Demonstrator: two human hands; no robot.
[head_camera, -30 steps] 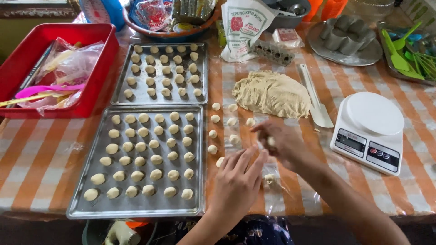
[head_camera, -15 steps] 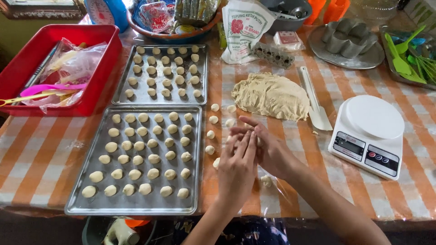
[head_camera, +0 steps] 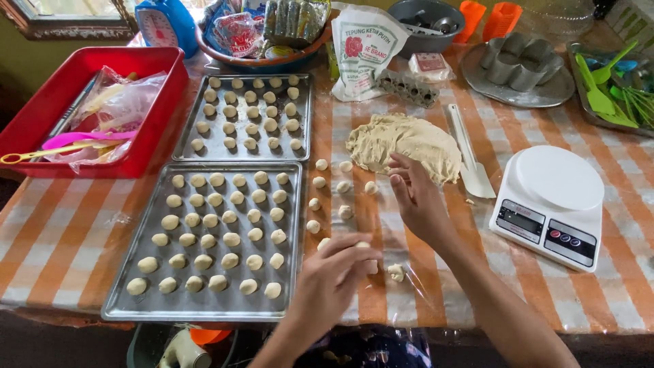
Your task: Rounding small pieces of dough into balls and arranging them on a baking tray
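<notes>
Left hand pinches a small dough ball near the tabletop's front edge, right hand open beside the dough mass; roll gently, keep size matching tray balls

The dough ball is small, pale cream and roundish, pinched at the fingertips of the left hand just above the tabletop, mostly hidden by the fingers. Just right of it a second, rougher lump lies on the clear plastic sheet. The dough mass is a large, flattened, uneven slab of the same pale colour, lying on the tabletop farther back; the right hand hovers open at its near edge, fingertips close to it.
</notes>
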